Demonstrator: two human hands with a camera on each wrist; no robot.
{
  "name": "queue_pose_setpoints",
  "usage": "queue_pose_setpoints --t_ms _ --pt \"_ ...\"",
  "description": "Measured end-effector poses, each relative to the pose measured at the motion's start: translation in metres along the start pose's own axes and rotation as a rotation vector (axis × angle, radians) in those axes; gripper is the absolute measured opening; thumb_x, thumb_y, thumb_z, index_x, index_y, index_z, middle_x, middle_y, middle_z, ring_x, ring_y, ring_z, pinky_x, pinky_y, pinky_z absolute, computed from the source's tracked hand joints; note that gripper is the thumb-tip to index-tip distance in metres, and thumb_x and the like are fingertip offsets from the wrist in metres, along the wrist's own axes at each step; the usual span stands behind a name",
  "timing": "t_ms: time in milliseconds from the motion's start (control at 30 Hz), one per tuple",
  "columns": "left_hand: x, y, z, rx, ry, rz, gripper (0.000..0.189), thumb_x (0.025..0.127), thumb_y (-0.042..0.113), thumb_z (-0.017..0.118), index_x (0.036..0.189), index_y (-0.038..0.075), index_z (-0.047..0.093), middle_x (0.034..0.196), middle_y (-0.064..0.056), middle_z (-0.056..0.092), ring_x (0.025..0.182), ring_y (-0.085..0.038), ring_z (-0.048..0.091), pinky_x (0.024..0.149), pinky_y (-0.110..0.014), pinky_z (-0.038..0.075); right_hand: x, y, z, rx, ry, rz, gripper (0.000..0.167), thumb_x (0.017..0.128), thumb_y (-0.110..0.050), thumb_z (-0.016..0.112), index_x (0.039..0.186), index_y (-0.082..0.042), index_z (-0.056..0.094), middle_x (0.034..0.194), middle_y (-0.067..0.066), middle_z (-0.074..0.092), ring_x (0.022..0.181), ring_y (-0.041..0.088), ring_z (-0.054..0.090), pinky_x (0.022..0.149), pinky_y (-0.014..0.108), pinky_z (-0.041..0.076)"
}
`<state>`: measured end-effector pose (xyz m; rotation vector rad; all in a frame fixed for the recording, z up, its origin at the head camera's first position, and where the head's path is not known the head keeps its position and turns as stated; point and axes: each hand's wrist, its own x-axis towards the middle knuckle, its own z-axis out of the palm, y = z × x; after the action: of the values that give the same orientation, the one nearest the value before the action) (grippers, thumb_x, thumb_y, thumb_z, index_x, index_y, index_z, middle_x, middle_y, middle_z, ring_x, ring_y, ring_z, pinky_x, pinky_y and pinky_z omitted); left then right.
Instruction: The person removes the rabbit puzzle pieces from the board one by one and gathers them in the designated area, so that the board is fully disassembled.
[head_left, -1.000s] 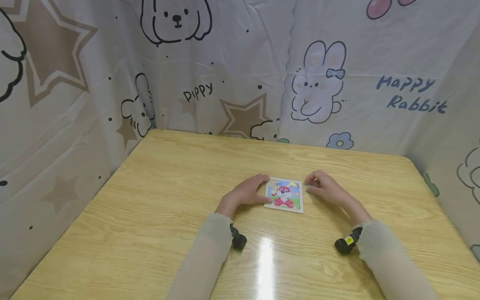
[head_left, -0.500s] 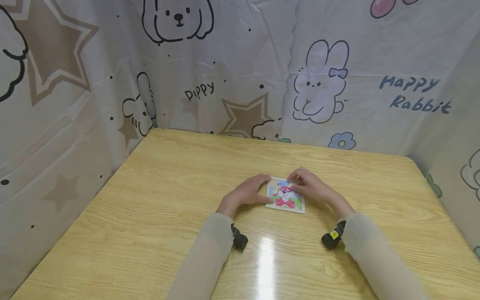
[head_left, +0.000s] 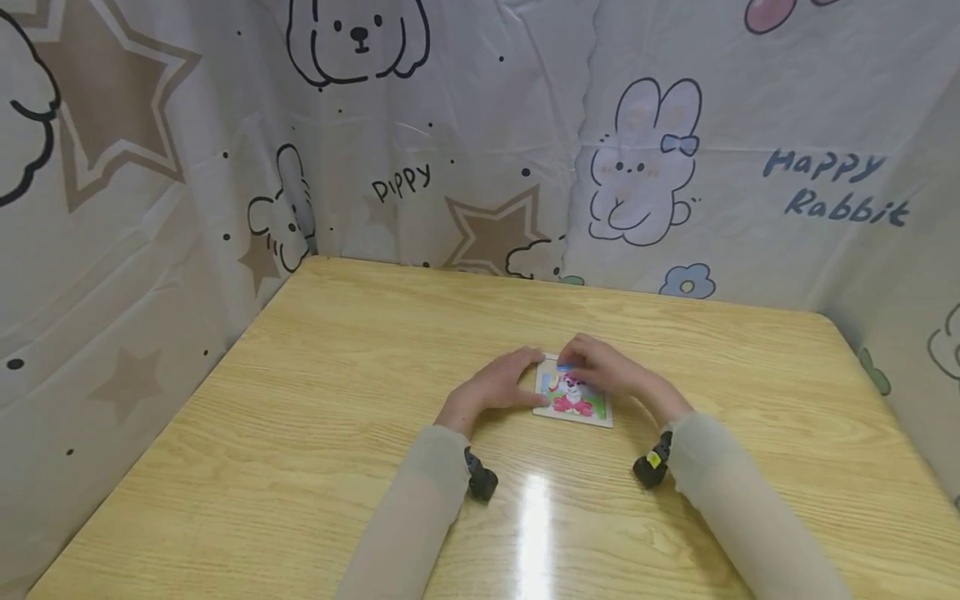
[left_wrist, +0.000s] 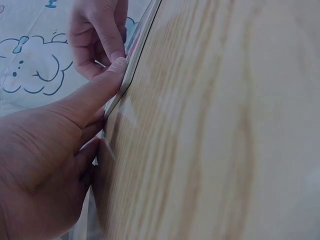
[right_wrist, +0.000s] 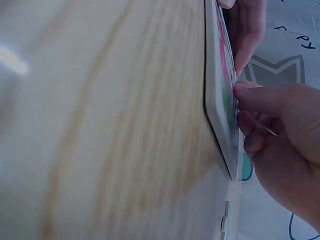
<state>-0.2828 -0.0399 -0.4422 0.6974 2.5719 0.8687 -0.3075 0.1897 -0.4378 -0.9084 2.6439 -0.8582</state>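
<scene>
A small square picture puzzle (head_left: 576, 407) in a pale frame lies on the wood-grain table, showing a pink-and-white cartoon animal. A plain beige patch shows at its far left corner. My left hand (head_left: 501, 382) grips the left side, thumb over the near left part and fingers at the far left corner. In the left wrist view the left thumb (left_wrist: 107, 80) lies on the frame's edge. My right hand (head_left: 606, 367) reaches over from the right, thumb and fingertips pinching at a blue puzzle piece (head_left: 564, 367) near the far edge. The fingers hide much of the picture's upper right.
The wooden table (head_left: 337, 400) extends all around the puzzle. Behind it and at both sides hangs a printed cloth (head_left: 480, 125) with cartoon animals and stars. Small black cameras sit at the left wrist (head_left: 482, 482) and right wrist (head_left: 651, 468).
My right hand has moved left, from beside the puzzle's right edge to over its far middle part. The left hand keeps its grip on the left side.
</scene>
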Motion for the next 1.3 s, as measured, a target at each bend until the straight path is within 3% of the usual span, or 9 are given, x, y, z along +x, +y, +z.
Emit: queue_pose_setpoints --t_ms 300,467,667,800,1000,1300 --pt "0.001 0.000 0.002 0.007 0.012 0.000 0.077 0.087 0.038 0.073 0.151 0.014 0.036 0.159 -0.006 0.035 0.149 -0.025 0.030 0.124 -0.040 0.026 0.003 -0.004 -0.001 -0.001 -0.031 -0.002 0.017 0.095 -0.004 0.059 0.111 0.000 0.062 0.109 0.014 0.059 0.103 0.025 0.059 0.095 0.041 0.053" --pt "0.002 -0.001 0.003 0.009 0.016 -0.001 0.077 0.087 0.039 0.072 0.151 0.015 0.037 0.159 -0.006 0.035 0.149 -0.025 0.031 0.124 -0.040 0.026 0.005 -0.005 0.001 -0.047 -0.003 -0.019 0.013 0.093 -0.003 0.062 0.106 -0.002 0.063 0.105 0.013 0.061 0.098 0.023 0.057 0.089 0.036 0.050" --pt "0.003 -0.001 0.003 0.017 0.017 -0.009 0.077 0.088 0.040 0.072 0.151 0.015 0.036 0.160 -0.005 0.033 0.150 -0.025 0.029 0.125 -0.040 0.026 0.005 -0.009 0.002 -0.148 0.048 -0.067 0.011 0.090 -0.001 0.065 0.101 -0.001 0.064 0.102 0.013 0.063 0.097 0.026 0.055 0.088 0.036 0.042" --pt "0.003 -0.001 0.003 0.017 0.015 -0.012 0.077 0.088 0.040 0.072 0.152 0.016 0.036 0.160 -0.005 0.033 0.150 -0.025 0.028 0.125 -0.040 0.025 0.005 -0.011 0.002 -0.157 0.056 -0.073 0.011 0.089 0.000 0.065 0.100 -0.001 0.064 0.100 0.013 0.062 0.097 0.026 0.056 0.088 0.038 0.043" --pt "0.001 0.000 0.002 0.000 0.017 -0.011 0.077 0.087 0.039 0.073 0.151 0.016 0.037 0.160 -0.005 0.034 0.150 -0.025 0.029 0.125 -0.040 0.025 0.002 -0.012 0.001 -0.124 0.086 -0.008 0.013 0.090 0.001 0.063 0.104 0.000 0.063 0.100 0.013 0.058 0.095 0.025 0.056 0.088 0.043 0.051" --pt "0.000 0.001 0.002 -0.019 0.017 -0.013 0.077 0.087 0.038 0.074 0.151 0.016 0.037 0.160 -0.005 0.034 0.150 -0.026 0.028 0.125 -0.041 0.025 -0.001 -0.011 -0.003 -0.079 0.082 0.110 0.018 0.092 0.000 0.062 0.109 -0.002 0.064 0.104 0.013 0.063 0.100 0.027 0.061 0.092 0.045 0.054"
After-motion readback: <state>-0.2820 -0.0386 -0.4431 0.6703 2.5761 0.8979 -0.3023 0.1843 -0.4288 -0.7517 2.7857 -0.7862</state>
